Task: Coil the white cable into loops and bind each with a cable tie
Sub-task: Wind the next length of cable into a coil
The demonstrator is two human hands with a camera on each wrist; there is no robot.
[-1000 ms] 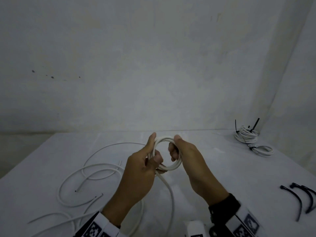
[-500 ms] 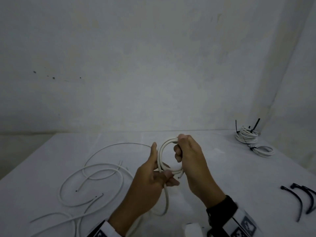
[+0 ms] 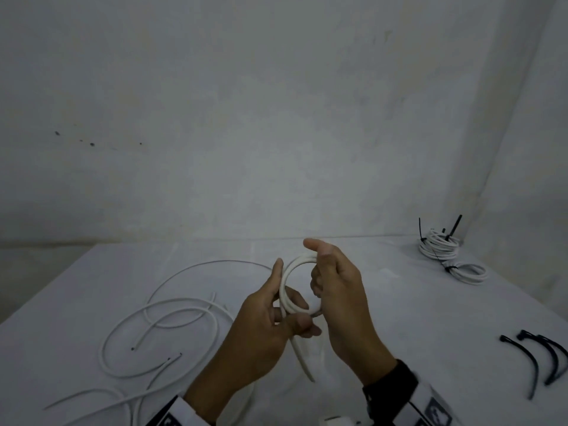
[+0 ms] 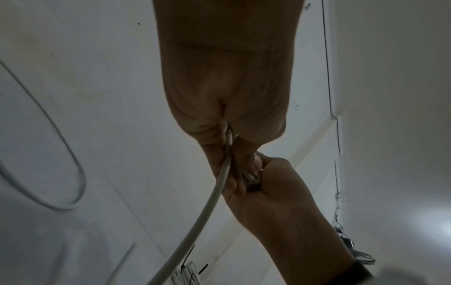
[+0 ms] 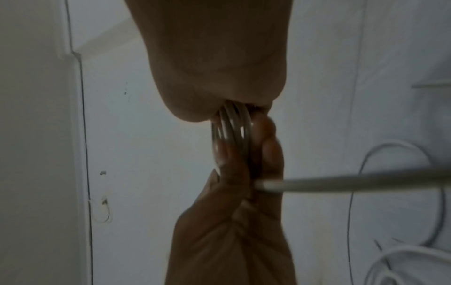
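Note:
A small coil of white cable [image 3: 292,281] is held upright above the table between both hands. My left hand [image 3: 276,315] grips its lower left side, thumb along the ring and fingers curled round the strands. My right hand [image 3: 332,290] holds the right side, fingers hooked through the ring, thumb lifted off. The coil's strands [image 5: 231,127] show side by side in the right wrist view. A free tail of cable [image 3: 302,361] hangs from the left hand; it appears as a tail [image 4: 202,212] in the left wrist view. Black cable ties [image 3: 538,361] lie at the right.
Loose white cables [image 3: 172,330] curl over the white table [image 3: 415,318] at the left. Two bound coils [image 3: 442,250] with black ties lie at the back right near the wall corner. Wall rises right behind the table.
The coil has turned more edge-on. My left hand has slid lower on the ring and drawn up the tail. The right thumb has lifted off the coil.

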